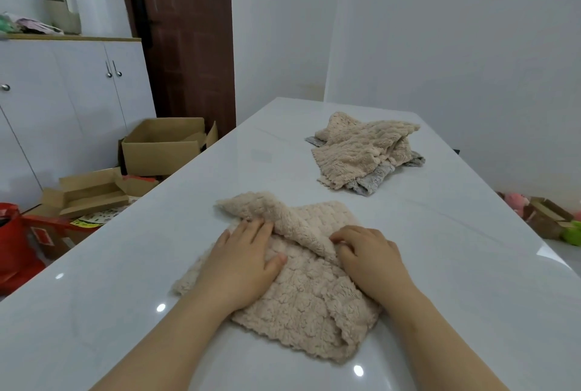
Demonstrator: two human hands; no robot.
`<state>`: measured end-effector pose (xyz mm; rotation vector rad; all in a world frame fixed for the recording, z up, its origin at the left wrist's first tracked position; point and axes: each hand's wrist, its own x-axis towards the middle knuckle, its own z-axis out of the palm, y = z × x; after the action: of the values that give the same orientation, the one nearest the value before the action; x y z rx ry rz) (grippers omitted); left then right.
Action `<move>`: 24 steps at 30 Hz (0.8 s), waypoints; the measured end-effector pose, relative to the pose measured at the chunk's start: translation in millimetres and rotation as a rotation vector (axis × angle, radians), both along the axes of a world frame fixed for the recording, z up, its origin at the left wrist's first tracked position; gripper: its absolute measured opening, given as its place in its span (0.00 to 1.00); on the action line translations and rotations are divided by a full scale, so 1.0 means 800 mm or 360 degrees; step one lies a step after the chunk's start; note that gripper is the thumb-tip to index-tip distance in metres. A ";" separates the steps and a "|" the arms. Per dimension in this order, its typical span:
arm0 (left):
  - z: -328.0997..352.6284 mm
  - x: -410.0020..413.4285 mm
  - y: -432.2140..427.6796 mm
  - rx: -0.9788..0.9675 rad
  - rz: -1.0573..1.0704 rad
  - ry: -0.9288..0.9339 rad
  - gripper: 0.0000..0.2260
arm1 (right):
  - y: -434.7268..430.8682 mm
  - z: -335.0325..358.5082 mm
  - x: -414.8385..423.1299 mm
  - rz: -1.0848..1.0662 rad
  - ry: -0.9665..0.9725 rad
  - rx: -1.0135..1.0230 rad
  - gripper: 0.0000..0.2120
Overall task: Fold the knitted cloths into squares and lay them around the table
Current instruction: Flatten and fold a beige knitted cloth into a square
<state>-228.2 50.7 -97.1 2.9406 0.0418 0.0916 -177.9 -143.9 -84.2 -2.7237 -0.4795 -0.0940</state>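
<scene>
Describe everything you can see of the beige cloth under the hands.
The beige fluffy knitted cloth lies on the white glossy table, roughly square, with a bumpy plush texture and scalloped edges. Part of its far side is turned over as a loose, raised flap across the middle. The left hand presses flat on its left part. The right hand curls its fingers at the flap's tip, seemingly pinching it.
</scene>
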 end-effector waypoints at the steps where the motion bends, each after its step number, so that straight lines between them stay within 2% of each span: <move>1: 0.001 0.000 0.001 0.0023 -0.0006 0.0073 0.29 | -0.001 0.001 0.002 -0.0010 0.0024 0.0009 0.15; 4: 0.000 -0.003 -0.002 0.0055 0.0009 0.0141 0.29 | -0.004 0.002 0.007 -0.0100 0.0086 -0.0052 0.15; 7: 0.006 -0.008 -0.004 0.0160 0.0095 0.0202 0.29 | -0.013 -0.005 0.009 -0.0327 0.0168 -0.0239 0.21; 10: 0.020 -0.018 -0.008 0.0346 0.0232 0.0168 0.27 | -0.016 -0.003 0.008 -0.0450 0.0058 -0.0326 0.24; 12: 0.025 -0.018 -0.007 0.0333 0.0314 -0.0011 0.25 | -0.010 0.004 0.006 -0.0336 -0.0067 -0.0236 0.25; 14: 0.019 -0.012 -0.004 0.0184 0.0268 -0.0075 0.26 | -0.001 0.009 0.004 -0.0092 -0.0002 -0.0098 0.24; 16: 0.011 -0.007 -0.003 0.0117 0.0106 0.0079 0.28 | 0.004 0.007 0.003 0.0044 0.0152 -0.0149 0.24; 19: 0.002 0.001 0.001 0.0121 0.0080 0.0213 0.29 | 0.001 0.000 0.010 -0.0047 0.0217 -0.0273 0.26; 22: 0.004 0.007 0.007 0.0081 0.0148 0.0251 0.30 | -0.003 0.000 0.009 -0.0090 0.0093 -0.0236 0.25; 24: 0.010 0.007 0.017 0.0089 0.0185 0.0307 0.30 | -0.003 0.000 0.002 -0.0008 -0.0018 -0.0053 0.20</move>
<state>-222.9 64.3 -89.1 2.9905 0.2420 -0.1776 -176.2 -146.0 -84.5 -2.7584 -0.4818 -0.1035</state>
